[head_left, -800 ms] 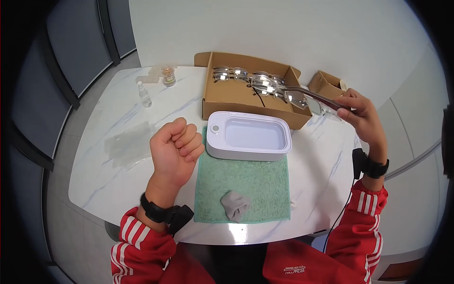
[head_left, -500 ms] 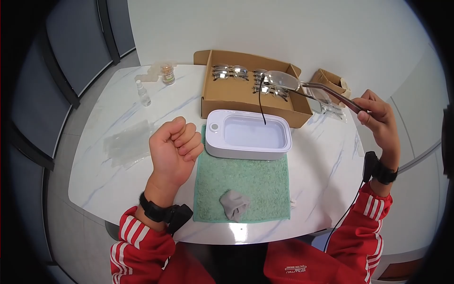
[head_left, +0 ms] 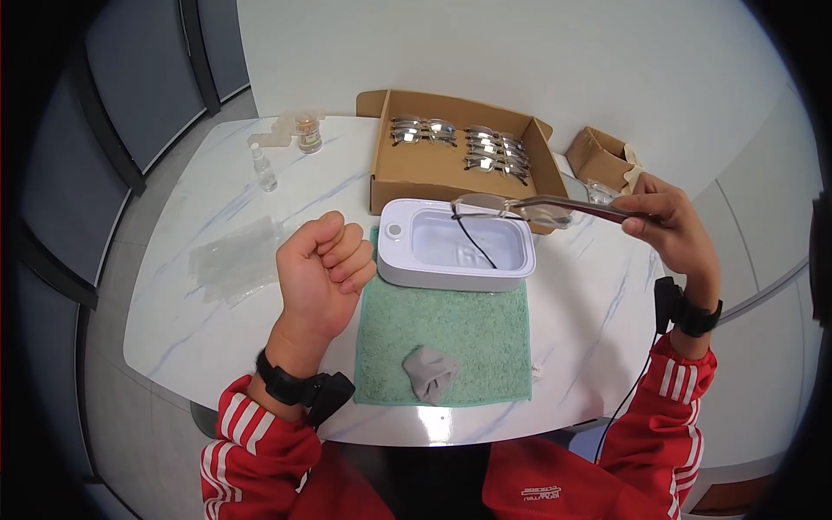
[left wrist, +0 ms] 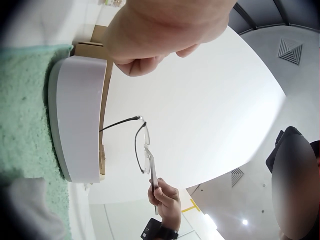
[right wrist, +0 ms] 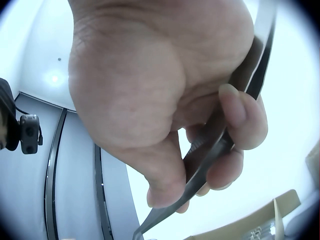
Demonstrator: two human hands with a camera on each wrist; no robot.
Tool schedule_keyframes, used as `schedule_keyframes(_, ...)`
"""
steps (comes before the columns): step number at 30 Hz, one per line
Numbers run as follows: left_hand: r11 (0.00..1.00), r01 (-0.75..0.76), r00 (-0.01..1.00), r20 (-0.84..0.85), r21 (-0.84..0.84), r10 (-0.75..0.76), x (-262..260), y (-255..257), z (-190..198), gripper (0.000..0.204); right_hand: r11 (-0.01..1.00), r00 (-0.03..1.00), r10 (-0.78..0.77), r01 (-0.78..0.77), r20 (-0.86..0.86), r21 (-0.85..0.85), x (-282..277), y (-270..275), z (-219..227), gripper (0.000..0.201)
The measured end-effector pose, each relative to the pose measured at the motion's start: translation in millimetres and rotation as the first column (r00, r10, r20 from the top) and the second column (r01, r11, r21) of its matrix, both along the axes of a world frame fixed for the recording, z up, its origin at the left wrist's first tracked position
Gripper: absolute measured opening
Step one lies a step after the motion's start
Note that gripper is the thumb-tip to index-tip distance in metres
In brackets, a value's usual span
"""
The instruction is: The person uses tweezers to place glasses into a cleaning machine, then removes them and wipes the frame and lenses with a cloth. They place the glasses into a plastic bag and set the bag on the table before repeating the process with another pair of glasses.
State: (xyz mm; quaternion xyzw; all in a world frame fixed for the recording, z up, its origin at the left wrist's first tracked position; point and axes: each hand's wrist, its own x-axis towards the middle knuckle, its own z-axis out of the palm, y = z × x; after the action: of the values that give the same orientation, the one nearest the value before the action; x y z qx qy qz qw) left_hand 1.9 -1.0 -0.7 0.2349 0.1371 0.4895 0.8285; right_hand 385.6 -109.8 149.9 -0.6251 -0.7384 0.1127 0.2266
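Up high, the right hand [head_left: 667,227] pinched tweezers [head_left: 581,206] holding glasses [head_left: 485,208] over the white tub [head_left: 457,247]. The left hand [head_left: 322,269] was a fist, holding nothing. Those glasses looked light, thin and easy to break, so the frame's corner seemed safest.

Can't read the label on the little jar [head_left: 307,133] at the bench's far end, way too small. Right wrist view cuts the tweezers [right wrist: 220,145] off top and bottom.

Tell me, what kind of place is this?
Probably an eyewear cleaning station in an office-like room: a cardboard box of eyeglasses, a white cleaning tub on a green towel, and a marble-look table.
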Motion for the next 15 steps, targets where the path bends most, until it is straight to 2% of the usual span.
schedule_keyframes(4,1.0,0.003,1.0,-0.002,0.002,-0.003,-1,0,0,0.032,0.999,0.995,0.015,-0.01,0.097,-0.047,-18,11,-16,0.024)
schedule_keyframes(6,1.0,0.004,1.0,-0.001,0.005,-0.004,-1,1,0,0.032,0.999,0.997,0.027,-0.024,0.07,-0.049,-22,17,-30,0.025)
schedule_keyframes(9,1.0,0.006,1.0,-0.003,-0.006,-0.006,-1,1,-1,0.032,0.997,0.99,0.034,-0.024,0.138,-0.077,-28,23,-44,0.028)
schedule_keyframes(12,1.0,0.014,1.0,0.005,-0.003,-0.014,-1,2,-1,0.032,0.99,0.988,0.011,0.011,0.153,-0.14,-35,24,-51,0.03)
schedule_keyframes(15,1.0,0.004,1.0,-0.001,-0.001,-0.004,-1,2,-2,0.032,0.991,0.99,-0.001,0.02,0.138,-0.131,-35,20,-51,0.033)
